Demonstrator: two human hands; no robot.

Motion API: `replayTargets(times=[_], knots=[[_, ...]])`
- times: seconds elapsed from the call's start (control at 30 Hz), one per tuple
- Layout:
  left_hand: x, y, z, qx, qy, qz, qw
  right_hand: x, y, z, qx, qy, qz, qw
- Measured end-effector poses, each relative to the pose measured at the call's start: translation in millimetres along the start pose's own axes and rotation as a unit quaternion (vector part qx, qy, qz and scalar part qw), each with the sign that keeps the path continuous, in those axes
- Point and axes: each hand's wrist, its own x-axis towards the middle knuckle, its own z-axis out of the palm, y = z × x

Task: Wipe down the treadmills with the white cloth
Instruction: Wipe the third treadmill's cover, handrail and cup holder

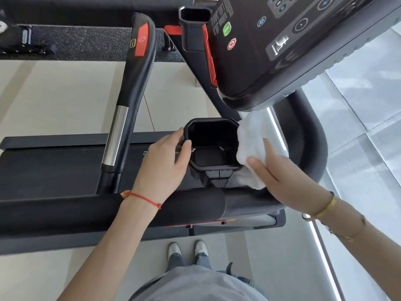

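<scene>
Right hand [282, 177] grips the white cloth [251, 146], pressing it against the right outer wall of the black cup holder [211, 168] on the treadmill [314, 146]. Left hand [165, 164] pinches the holder's left rim, thumb inside, as far as I can see. Console [282, 40] sits above.

gym, treadmill [65, 166] belt, console [282, 40], padded handrails [134, 88]
</scene>
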Motion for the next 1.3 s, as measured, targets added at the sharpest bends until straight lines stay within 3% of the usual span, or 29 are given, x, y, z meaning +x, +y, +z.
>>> replayTargets(times=[0.17,0.37,0.6,0.8,1.07,1.23,1.3], knots=[[-7,-3,-7,-0.023,0.021,-0.006,1.000,-7,0,-6,-0.200,-0.072,-0.149,0.966],[-19,-10,-16,-0.006,0.029,0.003,1.000,33,-39,20,-0.339,-0.077,-0.204,0.915],[-22,-6,-15,0.015,0.034,0.012,0.999,26,-34,17,-0.301,-0.079,-0.208,0.927],[-28,-10,-21,0.023,0.024,0.018,0.999,28,-43,16,-0.350,-0.109,-0.175,0.914],[-35,-19,-34,0.045,0.026,0.023,0.998,32,-77,70,-0.333,0.036,-0.072,0.939],[-32,-16,-36,0.056,-0.019,0.045,0.997,32,-55,22,-0.137,-0.084,-0.088,0.983],[-33,-17,-38,0.055,-0.026,0.047,0.997,33,-51,15,-0.181,-0.089,-0.095,0.975]])
